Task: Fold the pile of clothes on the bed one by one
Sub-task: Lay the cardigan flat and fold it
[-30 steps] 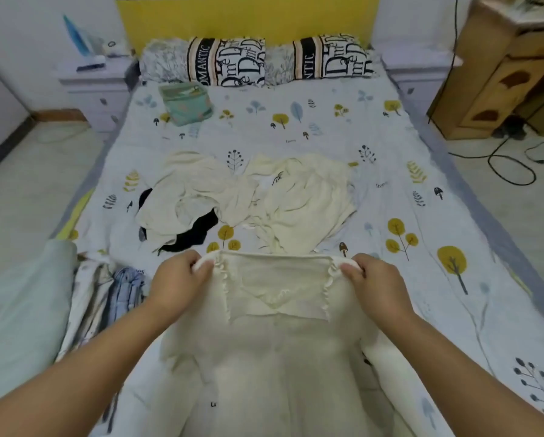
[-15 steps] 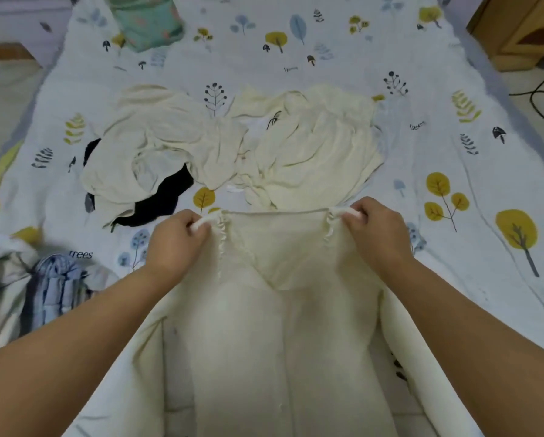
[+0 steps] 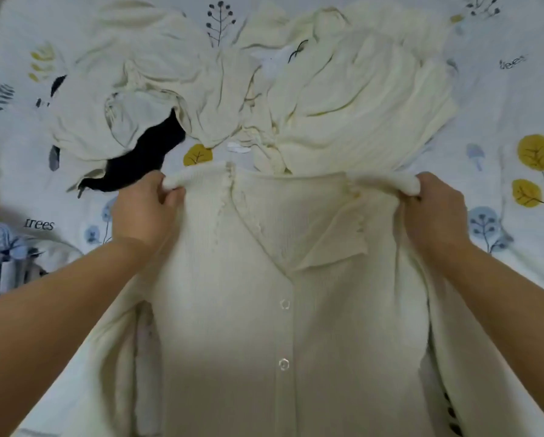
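A cream ribbed cardigan with a frilled V-neck and clear buttons lies front-up before me on the bed. My left hand grips its left shoulder, and my right hand grips its right shoulder. Both shoulders are bunched in my fingers. Beyond the cardigan sits a loose pile of cream clothes, with a black garment poking out at its lower left.
The bedsheet is pale with printed trees and leaves. A crumpled blue-and-white garment lies at the left edge. A bare strip of sheet shows to the right of the cardigan.
The view has tilted down and closer, so the pillows and room dropped out. My hands kept hold of the shoulders and spread them wider apart; the buttoned front now shows.
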`<state>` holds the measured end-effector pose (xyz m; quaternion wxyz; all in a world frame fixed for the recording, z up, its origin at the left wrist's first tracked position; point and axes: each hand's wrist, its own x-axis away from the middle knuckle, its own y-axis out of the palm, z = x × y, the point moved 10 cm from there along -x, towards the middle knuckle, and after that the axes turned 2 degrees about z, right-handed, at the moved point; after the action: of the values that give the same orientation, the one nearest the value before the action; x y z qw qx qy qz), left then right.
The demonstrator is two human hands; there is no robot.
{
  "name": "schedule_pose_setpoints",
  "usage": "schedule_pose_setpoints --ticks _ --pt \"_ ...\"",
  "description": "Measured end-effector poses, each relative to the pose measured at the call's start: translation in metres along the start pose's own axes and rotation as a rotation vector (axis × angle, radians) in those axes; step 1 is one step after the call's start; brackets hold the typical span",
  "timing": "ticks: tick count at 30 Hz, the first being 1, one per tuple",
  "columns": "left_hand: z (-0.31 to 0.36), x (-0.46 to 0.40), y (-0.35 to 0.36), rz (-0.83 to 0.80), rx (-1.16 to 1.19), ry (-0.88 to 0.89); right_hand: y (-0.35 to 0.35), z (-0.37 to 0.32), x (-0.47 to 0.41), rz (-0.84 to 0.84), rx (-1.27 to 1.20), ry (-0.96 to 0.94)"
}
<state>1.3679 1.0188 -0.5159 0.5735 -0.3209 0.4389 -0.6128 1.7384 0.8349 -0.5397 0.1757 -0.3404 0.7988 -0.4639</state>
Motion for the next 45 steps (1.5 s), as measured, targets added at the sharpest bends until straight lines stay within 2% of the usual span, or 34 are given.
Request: schedule_pose_setpoints --ticks 3,6,8,10,12,13,14,16,17,19,20,23,25,27,29,32,34,38,40,43,45 --pt "0.002 -0.017 -0.005 0.091 -0.027 -0.028 -0.011 0.002 -0.026 0.089 -0.092 0.062" --pt "0.003 -0.016 0.020 -0.005 -0.213 -0.108 0.000 0.014 -0.036 0.049 -0.060 0.257" --pt "0.021 0.004 0.037 -0.056 -0.222 0.009 -0.001 0.007 -0.025 0.089 0.051 0.320" --pt "0.044 0.035 0.055 -0.112 -0.226 0.213 -0.007 -0.025 0.001 0.208 0.097 0.141" --pt "0.051 0.065 0.076 -0.240 -0.266 0.343 0.006 -0.061 0.042 0.232 0.144 -0.157" --pt "0.048 0.075 0.086 -0.324 -0.287 0.361 0.022 -0.074 0.062 0.159 0.194 -0.289" --pt "0.042 0.081 0.094 -0.405 -0.304 0.349 0.045 -0.080 0.078 0.008 0.266 -0.386" --pt "0.032 0.084 0.103 -0.494 -0.304 0.324 0.086 -0.069 0.099 -0.334 0.450 -0.447" --pt "0.031 0.082 0.103 -0.515 -0.286 0.327 0.097 -0.059 0.103 -0.428 0.503 -0.436" --pt "0.036 0.075 0.091 -0.499 -0.217 0.334 0.101 -0.052 0.100 -0.472 0.542 -0.415" --pt "0.038 0.069 0.077 -0.434 -0.175 0.329 0.097 -0.057 0.099 -0.457 0.530 -0.402" --pt "0.020 0.052 0.022 -0.126 -0.073 0.215 0.075 -0.087 0.100 -0.315 0.412 -0.397" --pt "-0.011 0.049 -0.002 -0.050 -0.085 0.058 0.063 -0.105 0.108 -0.239 0.302 -0.432" --pt "-0.054 0.052 -0.008 -0.120 -0.114 -0.162 0.065 -0.118 0.122 -0.288 0.290 -0.472" --pt "-0.090 0.063 -0.001 -0.286 -0.132 -0.325 0.071 -0.124 0.137 -0.347 0.280 -0.495" --pt "-0.107 0.080 0.007 -0.458 -0.097 -0.325 0.078 -0.129 0.160 -0.391 0.262 -0.480" --pt "-0.107 0.091 0.009 -0.537 0.002 -0.348 0.083 -0.131 0.175 -0.418 0.233 -0.471" --pt "-0.097 0.126 0.014 -0.777 0.408 -0.581 0.087 -0.135 0.204 -0.466 0.148 -0.444" --pt "-0.086 0.118 -0.004 -0.657 0.356 -0.488 0.085 -0.137 0.214 -0.479 0.094 -0.415" --pt "-0.056 0.092 -0.051 -0.302 0.082 -0.247 0.079 -0.141 0.225 -0.510 -0.039 -0.333" --pt "-0.026 0.090 -0.069 -0.212 0.100 -0.155 0.075 -0.145 0.232 -0.550 -0.181 -0.235"
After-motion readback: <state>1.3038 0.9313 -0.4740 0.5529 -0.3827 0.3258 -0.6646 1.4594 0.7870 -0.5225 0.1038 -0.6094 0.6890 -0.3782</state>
